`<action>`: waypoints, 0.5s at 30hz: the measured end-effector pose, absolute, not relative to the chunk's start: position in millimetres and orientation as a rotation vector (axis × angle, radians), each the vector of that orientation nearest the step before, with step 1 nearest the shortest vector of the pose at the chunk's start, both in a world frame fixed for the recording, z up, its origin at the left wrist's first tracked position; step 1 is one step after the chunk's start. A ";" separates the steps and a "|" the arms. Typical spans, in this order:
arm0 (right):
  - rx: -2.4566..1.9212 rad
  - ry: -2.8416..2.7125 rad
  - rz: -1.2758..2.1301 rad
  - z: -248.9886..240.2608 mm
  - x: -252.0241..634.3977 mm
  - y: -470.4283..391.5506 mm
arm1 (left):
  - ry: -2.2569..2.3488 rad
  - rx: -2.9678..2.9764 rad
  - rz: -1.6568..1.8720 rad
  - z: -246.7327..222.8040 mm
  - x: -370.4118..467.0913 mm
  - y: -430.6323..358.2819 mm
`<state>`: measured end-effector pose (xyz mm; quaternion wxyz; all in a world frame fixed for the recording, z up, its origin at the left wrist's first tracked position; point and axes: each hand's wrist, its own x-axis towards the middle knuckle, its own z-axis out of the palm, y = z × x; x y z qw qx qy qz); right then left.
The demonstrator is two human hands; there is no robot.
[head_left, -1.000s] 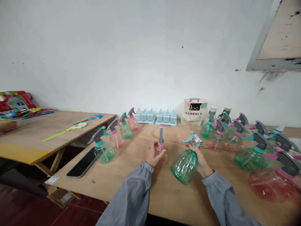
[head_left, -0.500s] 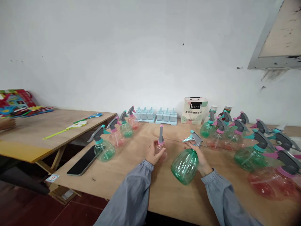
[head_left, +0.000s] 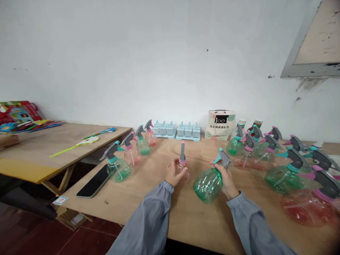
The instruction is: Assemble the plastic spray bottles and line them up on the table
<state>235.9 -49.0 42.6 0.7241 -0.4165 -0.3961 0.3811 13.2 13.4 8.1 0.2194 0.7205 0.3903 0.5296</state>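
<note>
In the middle of the wooden table, my left hand is wrapped round the left side of a pink spray bottle, which stands upright with its grey nozzle head facing away. My right hand grips a green spray bottle by its neck. That bottle is tilted, its body hanging toward the lower left and its grey and teal trigger head up at the right. Part of my right fingers is hidden behind the neck.
Pink and green spray bottles stand left and right. A phone lies at the left. Light-blue moulds and a paper bag are at the back. Another person's hand rests on the far-left table.
The green bottle in my right hand has turned, its base rising slightly and its trigger head rotating to the right. My left hand and the pink bottle look the same.
</note>
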 end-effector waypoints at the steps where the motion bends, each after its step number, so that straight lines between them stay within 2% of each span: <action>1: -0.935 -0.864 0.791 41.4 236.7 -48.1 | 1.069 1.988 1.475 7.8 13.5 13.7; 8: -0.911 -1.023 0.714 41.3 241.5 -45.9 | 1.054 1.968 1.506 6.1 14.3 15.2; 15: -1.068 -1.265 0.249 42.4 254.4 -53.7 | 1.047 1.969 1.476 7.4 14.1 15.0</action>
